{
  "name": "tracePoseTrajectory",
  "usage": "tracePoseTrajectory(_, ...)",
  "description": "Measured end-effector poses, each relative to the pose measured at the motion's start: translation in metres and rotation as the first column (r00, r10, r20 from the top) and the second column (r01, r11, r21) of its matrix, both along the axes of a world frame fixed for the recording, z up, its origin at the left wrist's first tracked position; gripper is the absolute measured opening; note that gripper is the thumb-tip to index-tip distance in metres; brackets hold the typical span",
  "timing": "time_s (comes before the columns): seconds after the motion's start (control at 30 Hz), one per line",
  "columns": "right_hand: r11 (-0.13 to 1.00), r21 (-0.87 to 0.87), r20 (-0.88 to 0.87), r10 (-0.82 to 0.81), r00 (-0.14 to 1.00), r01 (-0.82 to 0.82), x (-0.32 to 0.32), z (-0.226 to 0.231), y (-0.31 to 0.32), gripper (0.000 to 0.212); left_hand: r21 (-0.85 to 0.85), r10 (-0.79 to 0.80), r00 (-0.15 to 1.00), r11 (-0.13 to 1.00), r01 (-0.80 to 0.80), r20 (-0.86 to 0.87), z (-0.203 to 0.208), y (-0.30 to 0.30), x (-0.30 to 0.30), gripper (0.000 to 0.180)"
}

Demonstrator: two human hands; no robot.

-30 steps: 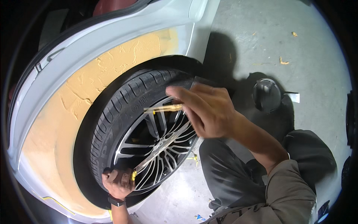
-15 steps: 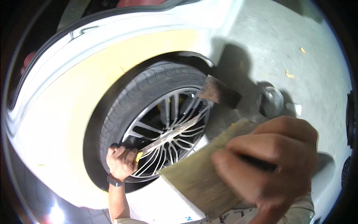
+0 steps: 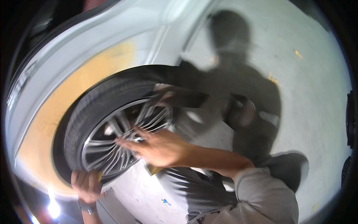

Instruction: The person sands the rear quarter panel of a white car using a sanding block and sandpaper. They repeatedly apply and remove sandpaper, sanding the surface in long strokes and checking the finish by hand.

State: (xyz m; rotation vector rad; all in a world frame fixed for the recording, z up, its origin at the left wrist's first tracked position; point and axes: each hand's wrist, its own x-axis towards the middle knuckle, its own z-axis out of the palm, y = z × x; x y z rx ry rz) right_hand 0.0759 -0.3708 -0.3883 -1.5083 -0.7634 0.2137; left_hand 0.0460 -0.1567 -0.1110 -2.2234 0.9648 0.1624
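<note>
My left hand (image 3: 87, 186), with a dark band at the wrist, is closed beside the lower left of the car wheel (image 3: 112, 143). A yellow bit (image 3: 100, 176) shows at its fingers, the end of the narrow flat tool it grips; the rest blurs into the spokes. My right hand (image 3: 160, 147) reaches across the wheel's front near the hub, its fingers smeared by motion. Below its palm pokes a yellowish corner (image 3: 154, 170) of the flat tan sheet it holds, mostly hidden by the hand. Above the tyre curves a pale car panel with a yellow-tan patch (image 3: 84, 82).
A dark rectangular plate (image 3: 186, 99) lies by the wheel's far right edge. On the shadowed floor stand a round tin (image 3: 242, 111) and a whitish scrap (image 3: 269, 117). Yellow crumbs (image 3: 274, 79) lie farther off. A bright lamp (image 3: 54, 209) shines at lower left.
My right hand has swung from close in front, where the tan sheet showed broadly, out to the wheel. My left hand and the wheel now appear lower and farther left.
</note>
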Motion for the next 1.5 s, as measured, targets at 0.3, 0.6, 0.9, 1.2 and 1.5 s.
tracePoseTrajectory(0.3,0.769,0.040,0.010,-0.639,0.769,0.638,0.028,-0.002,-0.055,0.074,0.192,-0.151,0.960,0.976,0.106,0.236,0.015,-0.121,0.010,0.032)
tracePoseTrajectory(0.6,0.476,0.267,0.178,-0.879,0.443,0.838,0.071,0.014,-0.028,0.087,0.180,-0.143,0.775,0.983,0.038,0.616,-0.007,-0.100,0.041,0.048)
tracePoseTrajectory(0.9,0.435,0.273,0.076,-0.899,0.432,0.858,0.092,0.025,-0.006,0.092,0.202,-0.237,0.715,0.970,0.135,0.658,0.006,-0.079,0.075,0.073)
tracePoseTrajectory(1.2,0.396,0.348,0.072,-0.915,0.397,0.849,0.104,0.018,0.006,0.093,0.203,-0.213,0.711,0.974,0.101,0.670,0.006,-0.072,0.079,0.078)
tracePoseTrajectory(1.5,0.490,0.246,0.101,-0.871,0.481,0.836,0.079,0.010,0.004,0.089,0.162,-0.087,0.792,0.987,-0.015,0.604,-0.009,-0.076,0.048,0.061)
